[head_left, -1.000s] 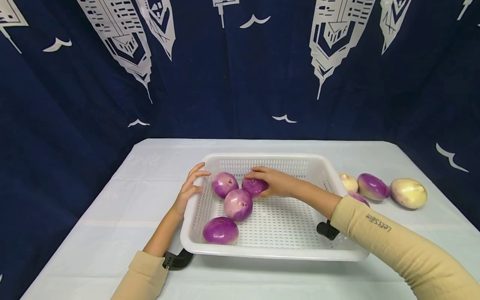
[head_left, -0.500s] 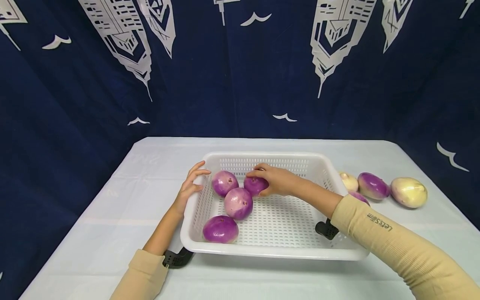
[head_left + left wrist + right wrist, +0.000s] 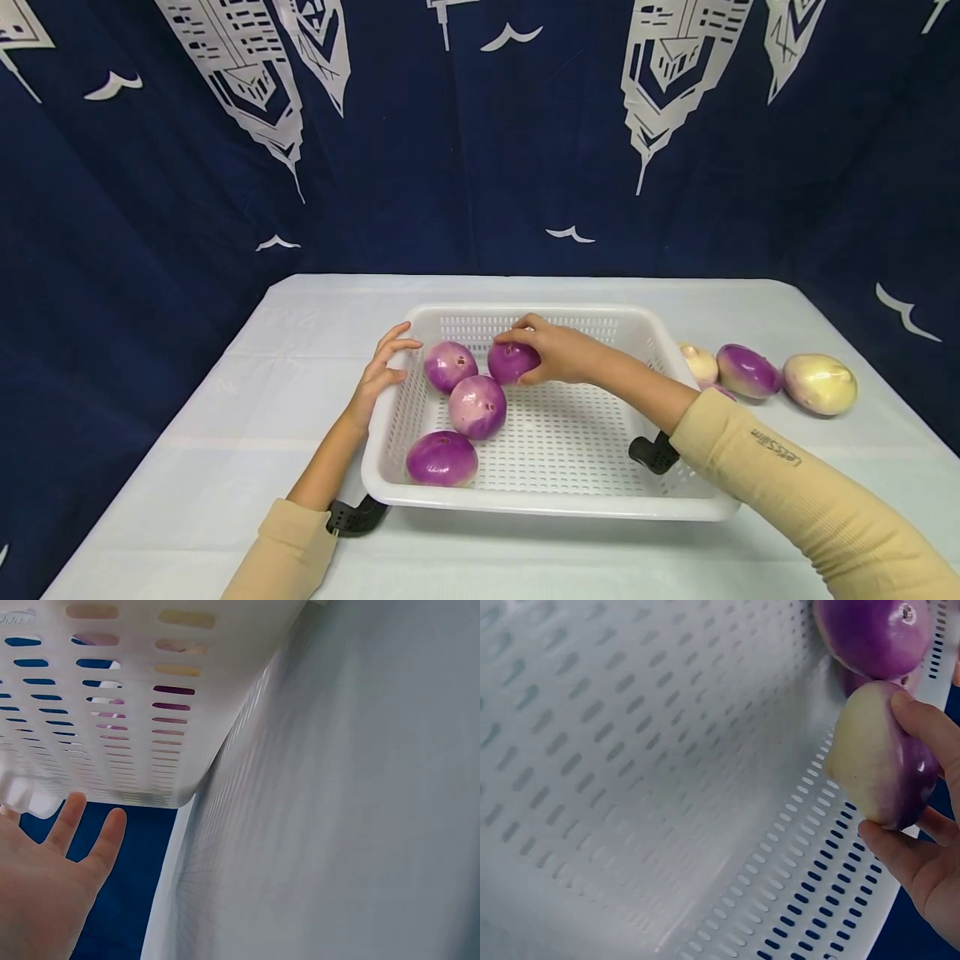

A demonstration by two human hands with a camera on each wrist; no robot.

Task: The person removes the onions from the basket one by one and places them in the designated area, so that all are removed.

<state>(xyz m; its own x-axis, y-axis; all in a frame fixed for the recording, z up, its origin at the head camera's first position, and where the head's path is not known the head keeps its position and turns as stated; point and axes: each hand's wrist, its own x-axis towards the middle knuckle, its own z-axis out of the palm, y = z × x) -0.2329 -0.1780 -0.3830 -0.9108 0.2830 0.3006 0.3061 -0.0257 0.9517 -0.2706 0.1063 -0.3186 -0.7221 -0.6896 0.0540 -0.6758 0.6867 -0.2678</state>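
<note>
My right hand [image 3: 562,350] pinches a purple-and-white turnip [image 3: 513,363] between thumb and fingers inside the white basket [image 3: 570,505]. In the right wrist view, the pale side of this held turnip [image 3: 866,761] faces the camera, with fingertips at its ends. Three more turnips lie at the basket's left side: one at the back [image 3: 450,367], a paler one in the middle [image 3: 477,407] and one at the front [image 3: 442,459]. My left hand [image 3: 372,379] is at the left rim with fingers spread; the left wrist view shows straight fingers [image 3: 109,836] by the slotted wall.
Right of the basket, on the white-covered table [image 3: 210,450], lie a purple turnip [image 3: 747,372], a mostly cream one [image 3: 819,384] and another cream one [image 3: 699,364] partly behind the rim. A dark blue curtain [image 3: 465,167] hangs behind the table.
My right hand has shifted slightly back and right, and the turnip in its grip has risen a little with it. The left hand and the other turnips stay put.
</note>
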